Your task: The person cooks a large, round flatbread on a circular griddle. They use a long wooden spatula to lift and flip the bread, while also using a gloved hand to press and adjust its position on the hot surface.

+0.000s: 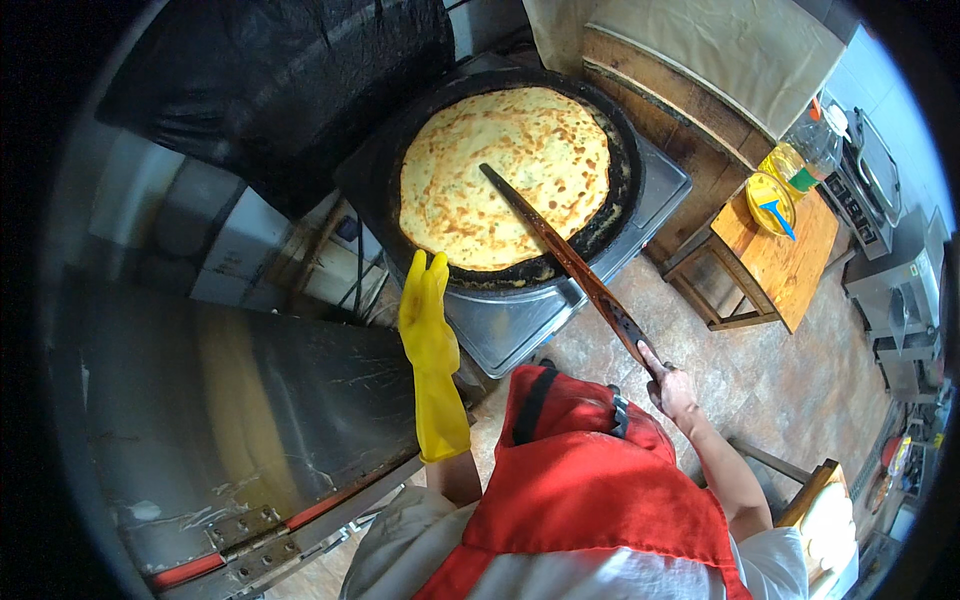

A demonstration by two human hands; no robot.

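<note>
A large round browned flatbread [510,172] lies in a black round griddle pan [630,180]. On my left hand [429,307] is a long yellow rubber glove; its extended fingertips reach the near left edge of the bread, and no bread is seen lifted between them. Bare, my right hand [671,386] grips the near end of a long, flat wooden stick [577,266], index finger laid along it. The stick slants across the pan's rim, its dark narrow tip over the bread's middle. Whether that tip touches the bread I cannot tell.
The pan sits on a metal-topped stand [502,322]. To the right, a wooden stool [795,277] bears a yellow bowl [757,214] with a blue brush [780,217] and an oil jug [814,150]. A dark metal surface [262,397] is at left; pale rounds [825,517] lie lower right.
</note>
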